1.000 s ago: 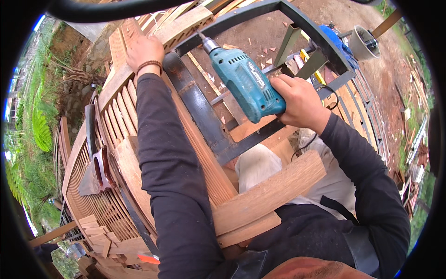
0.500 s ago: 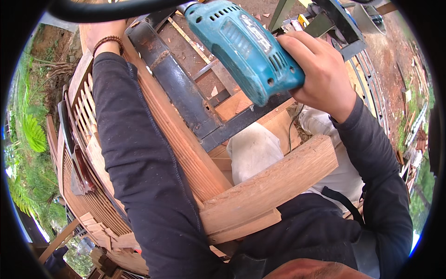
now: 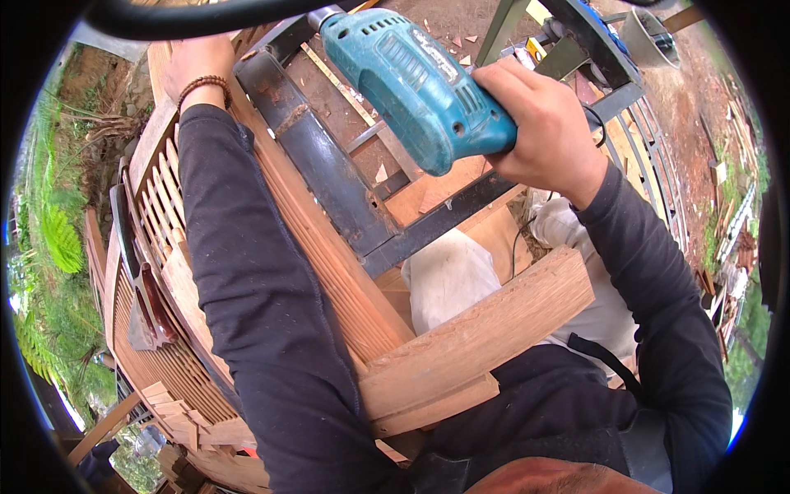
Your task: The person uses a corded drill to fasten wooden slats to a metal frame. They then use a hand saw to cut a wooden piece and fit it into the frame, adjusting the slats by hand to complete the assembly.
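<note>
My right hand (image 3: 547,123) is wrapped round the handle of a teal power drill (image 3: 411,82), its body pointing to the upper left. The drill's front end is cut off by a dark band at the top of the view. My left hand (image 3: 197,66), with a beaded bracelet on the wrist, rests on the far end of a long wooden piece (image 3: 321,255) with grooves along it. Its fingers are mostly hidden, so their grip does not show. Across the near end of that piece lies a thick, slightly curved wooden board (image 3: 485,321).
A black metal frame (image 3: 321,156) stands beside the grooved wood. At left, a handsaw with a reddish handle (image 3: 152,305) lies on a slatted wooden panel (image 3: 136,329). Wood scraps litter the ground. A metal pipe-like piece (image 3: 646,41) is at upper right.
The drill and my right hand have shifted slightly left and up. My left hand and forearm have moved a little to the right.
</note>
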Action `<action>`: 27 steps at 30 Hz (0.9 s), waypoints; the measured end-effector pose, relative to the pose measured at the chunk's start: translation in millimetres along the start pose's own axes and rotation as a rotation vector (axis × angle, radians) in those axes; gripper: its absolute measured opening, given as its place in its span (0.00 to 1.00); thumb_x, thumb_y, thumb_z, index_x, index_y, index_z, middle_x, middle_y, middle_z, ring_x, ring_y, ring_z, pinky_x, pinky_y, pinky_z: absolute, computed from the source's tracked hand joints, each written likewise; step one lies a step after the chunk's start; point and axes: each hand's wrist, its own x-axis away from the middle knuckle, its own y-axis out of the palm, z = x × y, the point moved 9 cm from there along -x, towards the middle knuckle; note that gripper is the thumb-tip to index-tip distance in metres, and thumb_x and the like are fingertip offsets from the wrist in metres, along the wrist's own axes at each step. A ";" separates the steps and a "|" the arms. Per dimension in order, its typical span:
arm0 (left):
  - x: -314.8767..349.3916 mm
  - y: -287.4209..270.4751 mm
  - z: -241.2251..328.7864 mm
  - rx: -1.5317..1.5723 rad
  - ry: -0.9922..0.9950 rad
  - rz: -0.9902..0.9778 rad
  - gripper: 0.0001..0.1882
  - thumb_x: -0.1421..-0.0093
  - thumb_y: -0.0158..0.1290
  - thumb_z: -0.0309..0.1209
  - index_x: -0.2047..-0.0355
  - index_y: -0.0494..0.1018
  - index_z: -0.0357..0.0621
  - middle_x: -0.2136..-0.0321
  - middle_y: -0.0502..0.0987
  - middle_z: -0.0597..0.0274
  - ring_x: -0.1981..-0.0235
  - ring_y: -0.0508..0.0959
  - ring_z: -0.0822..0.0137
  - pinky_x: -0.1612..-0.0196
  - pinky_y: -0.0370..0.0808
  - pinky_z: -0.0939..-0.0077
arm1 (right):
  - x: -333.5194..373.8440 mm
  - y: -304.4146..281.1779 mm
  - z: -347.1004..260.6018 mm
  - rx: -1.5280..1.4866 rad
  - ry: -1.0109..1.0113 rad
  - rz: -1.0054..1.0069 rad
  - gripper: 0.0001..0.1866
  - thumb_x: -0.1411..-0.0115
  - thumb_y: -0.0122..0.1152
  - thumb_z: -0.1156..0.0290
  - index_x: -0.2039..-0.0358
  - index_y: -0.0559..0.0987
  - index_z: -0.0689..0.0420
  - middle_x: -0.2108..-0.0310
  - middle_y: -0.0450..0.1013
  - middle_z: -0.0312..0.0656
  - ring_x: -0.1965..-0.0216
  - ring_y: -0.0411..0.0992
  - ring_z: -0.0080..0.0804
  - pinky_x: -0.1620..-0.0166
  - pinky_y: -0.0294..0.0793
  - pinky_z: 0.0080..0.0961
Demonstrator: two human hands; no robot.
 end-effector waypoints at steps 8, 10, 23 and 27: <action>3.5 -2.2 4.9 0.019 -0.019 -0.020 0.34 0.29 0.36 0.52 0.44 0.79 0.38 0.44 0.78 0.36 0.40 0.76 0.38 0.36 0.70 0.49 | 1.5 1.4 7.7 0.127 -0.064 0.034 0.28 0.61 0.75 0.74 0.56 0.78 0.53 0.62 0.77 0.38 0.68 0.79 0.45 0.64 0.79 0.38; 2.6 -1.3 3.3 0.018 -0.013 -0.014 0.34 0.29 0.36 0.52 0.44 0.79 0.38 0.44 0.78 0.36 0.40 0.76 0.38 0.36 0.70 0.49 | 0.9 0.6 8.5 0.117 -0.040 0.012 0.28 0.60 0.74 0.74 0.55 0.79 0.53 0.62 0.78 0.38 0.68 0.79 0.45 0.63 0.79 0.38; -4.5 6.6 -1.9 -0.008 -0.008 -0.007 0.32 0.32 0.36 0.50 0.41 0.78 0.45 0.42 0.78 0.41 0.39 0.76 0.40 0.35 0.71 0.51 | 23.0 -13.9 12.8 0.273 -0.180 -0.055 0.35 0.66 0.75 0.76 0.51 0.78 0.54 0.54 0.77 0.39 0.59 0.78 0.44 0.53 0.77 0.36; -20.3 16.6 -15.2 -0.027 0.001 -0.023 0.35 0.32 0.34 0.51 0.40 0.77 0.41 0.40 0.76 0.39 0.37 0.75 0.40 0.34 0.69 0.50 | 32.6 -25.8 7.3 0.256 -0.189 -0.067 0.33 0.63 0.74 0.75 0.51 0.79 0.55 0.56 0.77 0.39 0.61 0.78 0.42 0.55 0.77 0.35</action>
